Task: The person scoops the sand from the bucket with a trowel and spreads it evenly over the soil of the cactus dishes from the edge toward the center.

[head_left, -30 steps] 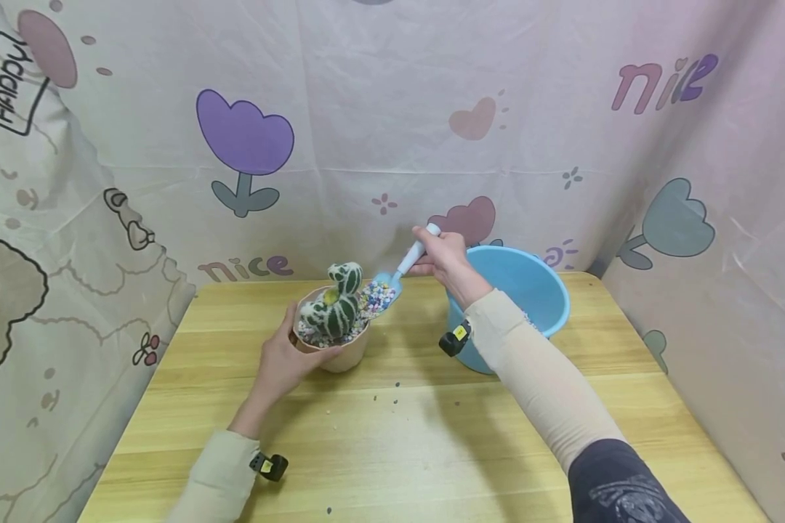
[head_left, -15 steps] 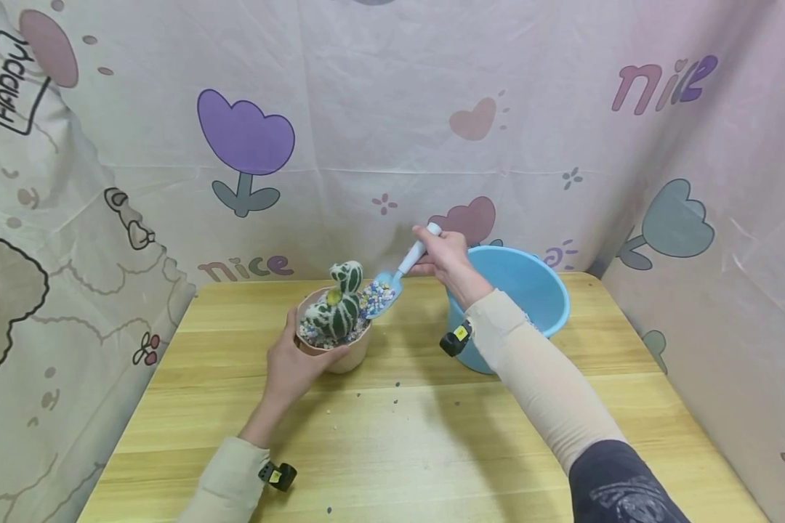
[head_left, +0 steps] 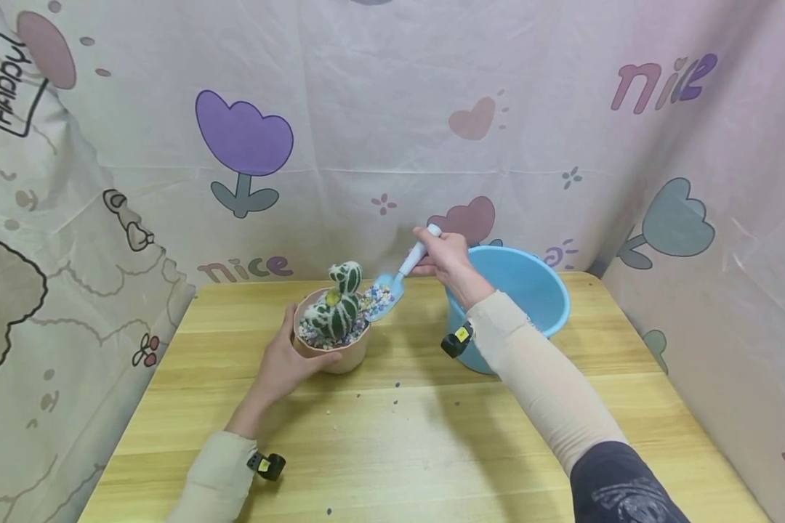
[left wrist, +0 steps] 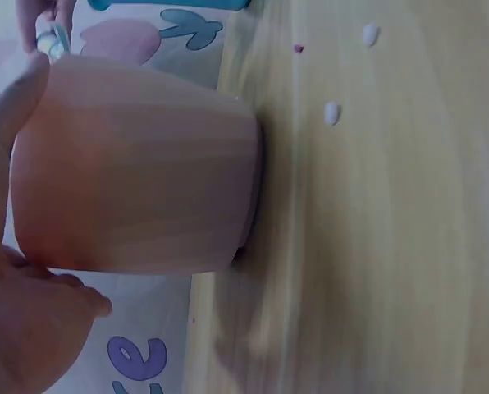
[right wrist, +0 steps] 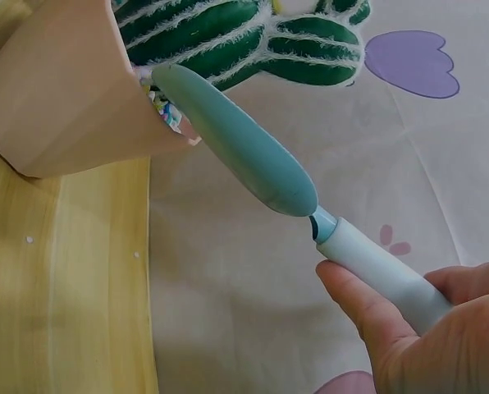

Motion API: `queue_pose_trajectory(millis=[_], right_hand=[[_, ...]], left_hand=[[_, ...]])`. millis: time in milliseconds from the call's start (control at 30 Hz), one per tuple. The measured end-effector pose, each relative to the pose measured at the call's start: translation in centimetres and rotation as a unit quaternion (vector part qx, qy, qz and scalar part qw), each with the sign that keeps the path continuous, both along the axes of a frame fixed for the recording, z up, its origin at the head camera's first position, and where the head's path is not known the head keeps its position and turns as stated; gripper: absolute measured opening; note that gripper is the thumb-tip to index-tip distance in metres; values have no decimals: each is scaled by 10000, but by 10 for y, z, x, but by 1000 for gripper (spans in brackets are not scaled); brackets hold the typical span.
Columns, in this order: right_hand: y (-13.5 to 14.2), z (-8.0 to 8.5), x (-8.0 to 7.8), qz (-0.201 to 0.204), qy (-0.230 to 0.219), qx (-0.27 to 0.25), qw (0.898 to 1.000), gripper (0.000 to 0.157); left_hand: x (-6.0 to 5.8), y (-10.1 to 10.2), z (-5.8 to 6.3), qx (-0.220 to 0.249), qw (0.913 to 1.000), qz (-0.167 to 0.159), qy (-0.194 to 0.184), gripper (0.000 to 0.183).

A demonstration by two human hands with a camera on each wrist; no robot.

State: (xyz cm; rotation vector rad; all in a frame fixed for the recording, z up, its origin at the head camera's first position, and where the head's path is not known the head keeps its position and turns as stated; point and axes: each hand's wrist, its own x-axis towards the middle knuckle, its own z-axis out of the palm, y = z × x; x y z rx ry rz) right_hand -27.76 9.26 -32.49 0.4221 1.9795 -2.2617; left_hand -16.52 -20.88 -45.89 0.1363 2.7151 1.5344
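A peach flower pot (head_left: 347, 358) stands on the table, planted with a green, white-striped cactus (head_left: 340, 314) that has a yellow spot. Small coloured pebbles (head_left: 310, 335) surround the cactus base. My left hand (head_left: 288, 363) grips the pot from its left side, thumb across the front; the left wrist view shows the pot wall (left wrist: 146, 164) between thumb and fingers. With my right hand (head_left: 446, 256) I hold a light blue trowel (head_left: 399, 280) by its pale handle (right wrist: 384, 275). Its blade tilts down over the pot's right rim, carrying more pebbles. In the right wrist view the blade's underside (right wrist: 244, 148) hides most of them.
A blue bucket (head_left: 556, 290) stands on the right, behind my right forearm, with some pebbles partly visible inside. Several stray pebbles (head_left: 395, 402) lie on the wooden table (head_left: 392, 457). A printed cloth (head_left: 366, 109) hangs behind and along both sides.
The pebbles on the trowel look fewer and sit nearer its tip. My left hand and the pot have shifted slightly; my right hand stays almost in place.
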Motion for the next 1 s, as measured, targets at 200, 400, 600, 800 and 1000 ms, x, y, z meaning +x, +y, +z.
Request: queue_pose_trajectory(millis=[200,400,600,800,1000], right_hand=[[0,-1,0,54,6,-51,10000,48],[1,0,-1,65,-7,-85,9999,47],[1,0,0,69,3,-121,9999,52],[0,1,1,91,20,24,10000,48],[0,1,1,81,12,-7,10000,50]], left_hand=[[-8,-5,2,-5,9996,-222,167,141],[-11,-7,6,-118,9996,-222,119,139],[-12,-7,6,-180,9995,-183,158,135],[-11,-6,7,-306,9993,-96,195,132],[-10,-6,6,-316,9993,-61,182,131]])
